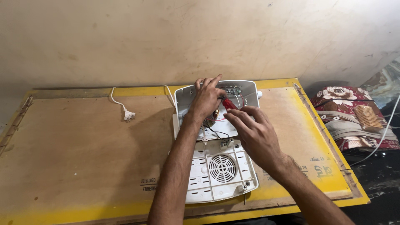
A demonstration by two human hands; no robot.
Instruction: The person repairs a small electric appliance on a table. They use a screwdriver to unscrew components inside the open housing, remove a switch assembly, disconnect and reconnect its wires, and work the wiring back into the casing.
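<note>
A yellow-edged wooden worktop point(75, 146) is seen, with an opened white appliance housing point(221, 166) laid from its far edge to its near edge, right of centre. The left hand point(206, 100) is pressed, fingers curled, onto the housing's inner wiring. A red-handled screwdriver point(229, 103) is gripped by the right hand point(252, 131). A white plug point(128, 115) lies near the far edge.
</note>
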